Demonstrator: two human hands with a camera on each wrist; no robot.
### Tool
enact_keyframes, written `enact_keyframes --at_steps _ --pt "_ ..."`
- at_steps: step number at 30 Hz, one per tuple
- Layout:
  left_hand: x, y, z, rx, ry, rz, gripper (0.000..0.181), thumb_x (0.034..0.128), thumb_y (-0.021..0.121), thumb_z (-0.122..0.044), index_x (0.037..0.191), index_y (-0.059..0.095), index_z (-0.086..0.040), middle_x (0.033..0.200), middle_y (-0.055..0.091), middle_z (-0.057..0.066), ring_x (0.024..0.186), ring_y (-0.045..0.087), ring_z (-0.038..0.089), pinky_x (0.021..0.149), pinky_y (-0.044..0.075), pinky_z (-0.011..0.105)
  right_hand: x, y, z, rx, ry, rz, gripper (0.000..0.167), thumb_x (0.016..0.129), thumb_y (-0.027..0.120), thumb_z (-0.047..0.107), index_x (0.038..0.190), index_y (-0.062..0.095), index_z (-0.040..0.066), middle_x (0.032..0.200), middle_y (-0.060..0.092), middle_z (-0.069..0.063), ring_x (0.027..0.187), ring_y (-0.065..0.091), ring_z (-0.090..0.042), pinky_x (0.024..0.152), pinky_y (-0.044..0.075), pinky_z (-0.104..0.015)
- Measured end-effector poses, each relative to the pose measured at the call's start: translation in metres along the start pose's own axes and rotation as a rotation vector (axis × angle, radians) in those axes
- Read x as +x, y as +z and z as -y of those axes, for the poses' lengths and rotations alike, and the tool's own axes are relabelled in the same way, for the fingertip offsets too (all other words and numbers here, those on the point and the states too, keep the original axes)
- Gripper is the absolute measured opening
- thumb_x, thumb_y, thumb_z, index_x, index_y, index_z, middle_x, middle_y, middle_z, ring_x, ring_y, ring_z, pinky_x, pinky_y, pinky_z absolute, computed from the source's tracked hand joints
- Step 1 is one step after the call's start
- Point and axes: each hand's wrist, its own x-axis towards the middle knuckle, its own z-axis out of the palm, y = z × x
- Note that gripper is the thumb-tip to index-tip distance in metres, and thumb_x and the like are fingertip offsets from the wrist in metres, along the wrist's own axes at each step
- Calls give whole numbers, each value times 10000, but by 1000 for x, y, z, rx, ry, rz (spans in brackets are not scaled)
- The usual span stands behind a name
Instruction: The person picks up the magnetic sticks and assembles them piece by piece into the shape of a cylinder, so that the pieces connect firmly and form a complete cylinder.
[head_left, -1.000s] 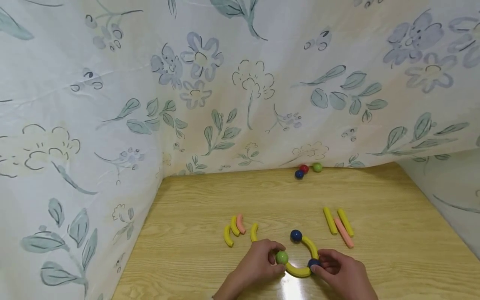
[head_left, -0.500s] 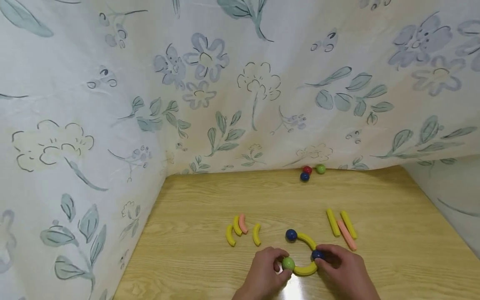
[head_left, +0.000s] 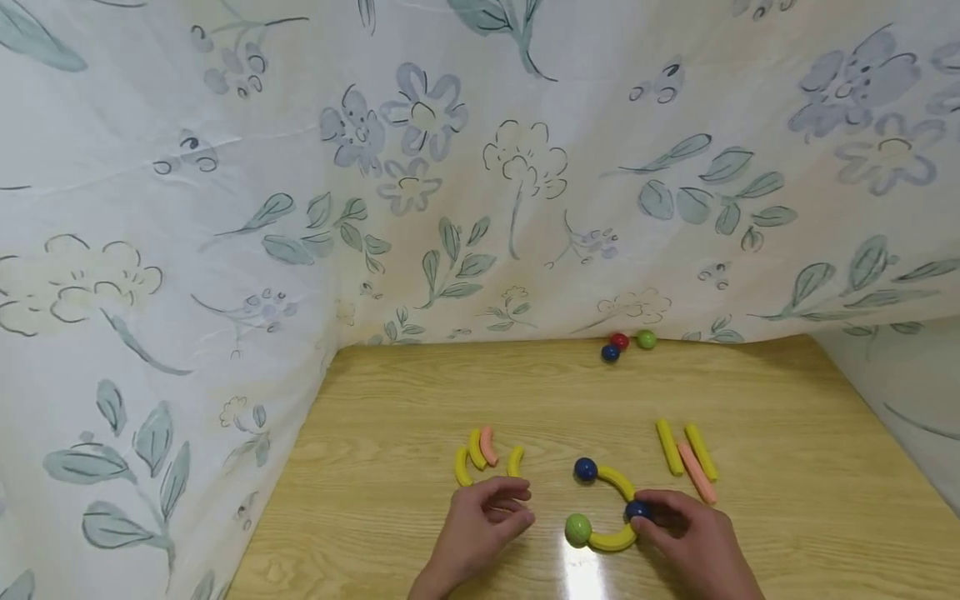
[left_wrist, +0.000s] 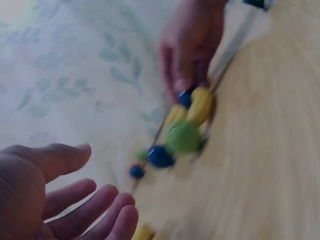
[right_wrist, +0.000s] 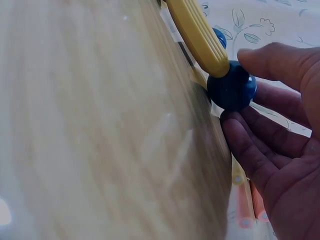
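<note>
On the table, two curved yellow rods and three balls form a half ring. One end carries a blue ball (head_left: 586,470), the other a green ball (head_left: 578,529). Between them, the upper yellow rod (head_left: 617,481) and the lower yellow rod (head_left: 612,539) meet at a middle blue ball (right_wrist: 232,86). My right hand (head_left: 693,533) pinches that middle ball between thumb and fingers. My left hand (head_left: 480,525) is apart from the half ring, to its left, fingers loosely bent and holding nothing. In the left wrist view its fingers spread near the green ball (left_wrist: 183,137).
Several curved rods, yellow ones (head_left: 462,467) and a pink one (head_left: 488,447), lie beyond my left hand. Straight yellow rods (head_left: 670,447) and a straight pink rod (head_left: 697,473) lie at right. Red (head_left: 619,342), blue (head_left: 611,353) and green balls (head_left: 647,339) sit by the floral cloth (head_left: 525,208).
My left hand has let go of the green ball and moved left, towards the loose curved rods. My right hand stays on the middle blue ball; the half ring has turned slightly.
</note>
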Motion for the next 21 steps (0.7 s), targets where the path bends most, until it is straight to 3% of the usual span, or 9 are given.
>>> enact_keyframes --at_steps 5,9,13,17,21 --pt "-15 -46 -3 -107 -72 -3 472 1011 807 -170 1402 676 60 1345 729 278 1137 780 215 929 631 239 -8 2 3 31 3 7 327 914 908 192 1221 807 137 1151 823 -25 905 758 -35 779 604 -194" --pt "-24 -83 -3 -208 -137 13 574 1036 778 -174 1490 573 112 1431 673 314 1239 752 337 1018 628 350 -14 3 4 28 -7 -2 334 910 913 189 1220 808 125 1150 822 -28 893 756 -32 776 606 -196" --pt "-28 -114 -4 -281 -189 38 633 1079 716 -166 1567 453 139 1524 599 328 1316 714 341 1098 588 420 -12 1 4 23 -24 -8 343 905 918 197 1220 808 121 1159 818 -25 885 749 -28 777 605 -196" --pt "-30 -136 -3 -318 -235 23 652 1109 664 -169 1606 384 146 1567 563 321 1343 701 322 1117 574 402 -12 0 4 27 -34 -3 343 906 918 201 1220 808 116 1163 816 -27 882 746 -22 778 606 -195" --pt "-28 -147 -2 -347 -277 -39 686 1096 691 -197 1610 387 140 1552 588 302 1335 707 335 1111 576 387 -12 -1 3 37 -41 1 328 902 919 188 1205 812 120 1152 818 -21 880 745 -12 780 608 -195"
